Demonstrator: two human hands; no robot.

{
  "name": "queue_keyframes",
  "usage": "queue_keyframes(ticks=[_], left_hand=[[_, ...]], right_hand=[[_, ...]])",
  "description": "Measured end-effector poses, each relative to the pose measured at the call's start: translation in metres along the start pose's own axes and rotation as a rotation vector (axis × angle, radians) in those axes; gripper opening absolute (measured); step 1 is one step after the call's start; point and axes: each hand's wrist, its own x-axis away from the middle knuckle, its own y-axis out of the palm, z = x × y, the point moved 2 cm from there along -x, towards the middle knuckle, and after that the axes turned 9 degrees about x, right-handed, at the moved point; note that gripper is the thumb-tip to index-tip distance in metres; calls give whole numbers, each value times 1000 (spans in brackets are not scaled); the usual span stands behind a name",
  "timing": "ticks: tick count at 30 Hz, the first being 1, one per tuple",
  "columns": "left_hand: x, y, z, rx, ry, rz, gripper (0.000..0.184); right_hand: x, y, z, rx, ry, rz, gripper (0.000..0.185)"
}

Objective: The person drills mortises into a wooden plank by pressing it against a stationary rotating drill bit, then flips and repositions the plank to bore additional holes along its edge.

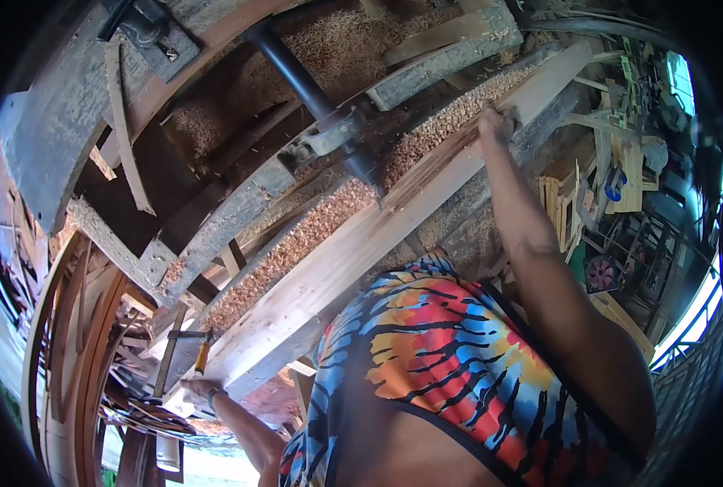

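A long, pale wooden beam (312,268) lies diagonally across the bench, from lower left to upper right. My right hand (497,127) is closed on the beam's edge near its upper right part. At the lower left, my left hand (199,390) rests at the beam's end, its fingers small and partly hidden. Near the middle of the beam, a dark metal tool head (364,166) on a machine shaft meets its far edge. Wood shavings (304,243) are heaped along that edge. A clamp with an orange handle (202,357) stands just above my left hand.
A thick black bar (292,71) slants over the bench to the tool. Curved timber pieces (446,61) lie beyond it. Bent wooden strips (77,349) stand at the left. Wood offcuts (563,203) and a pink fan (600,273) are at the right.
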Motion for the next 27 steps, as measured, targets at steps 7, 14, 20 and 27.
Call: queue_keyframes(ticks=[7,14,20,27], left_hand=[[-4,8,-5,-420,229,-219,64],[9,-14,13,-204,108,-141,94],[-45,3,-17,-19,137,-129,115],[29,-39,-13,234,67,-462,99]], right_hand=[[-7,-8,-4,45,-32,-24,94],[23,-5,1,42,-43,-29,93],[13,15,7,94,-15,-17,91],[30,-2,-1,36,-68,-124,97]])
